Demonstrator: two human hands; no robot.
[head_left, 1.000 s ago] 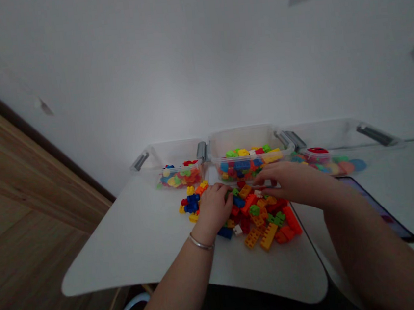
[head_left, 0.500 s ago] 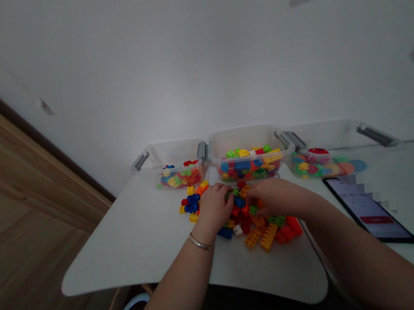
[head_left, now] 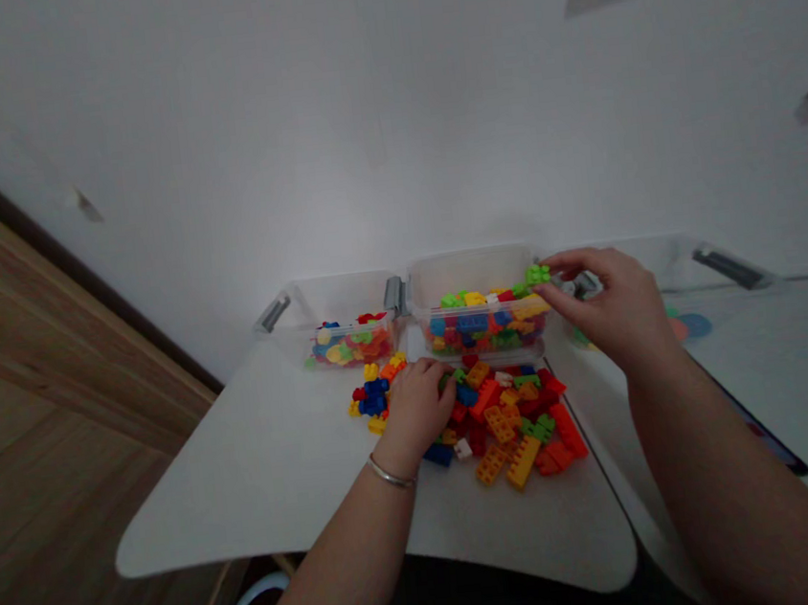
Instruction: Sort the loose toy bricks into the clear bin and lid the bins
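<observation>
My right hand [head_left: 617, 304] pinches a small light green building brick [head_left: 538, 274] between thumb and finger, at the right rim of the middle clear bin [head_left: 476, 266]. That bin holds many mixed bricks. My left hand [head_left: 420, 402], with a silver bangle on its wrist, rests over the left part of a brick pile [head_left: 499, 422] on the table. Its fingers are curved, the thumb stands apart from them, and whatever lies beneath the palm is hidden. Yellow bricks [head_left: 524, 463], a white brick [head_left: 463, 448] and green bricks [head_left: 539, 428] lie in the pile.
A left clear bin [head_left: 331, 296] holds small coloured pieces. The right clear bin [head_left: 688, 258], partly behind my right hand, has flat round pieces [head_left: 695, 324]. A phone or tablet [head_left: 772, 442] lies partly under my right forearm. The white table [head_left: 249, 473] stands against a wall.
My right hand has risen from the pile, moving away and to the right up to the middle bin's rim, with a green brick in its fingers. My left hand has stayed in place.
</observation>
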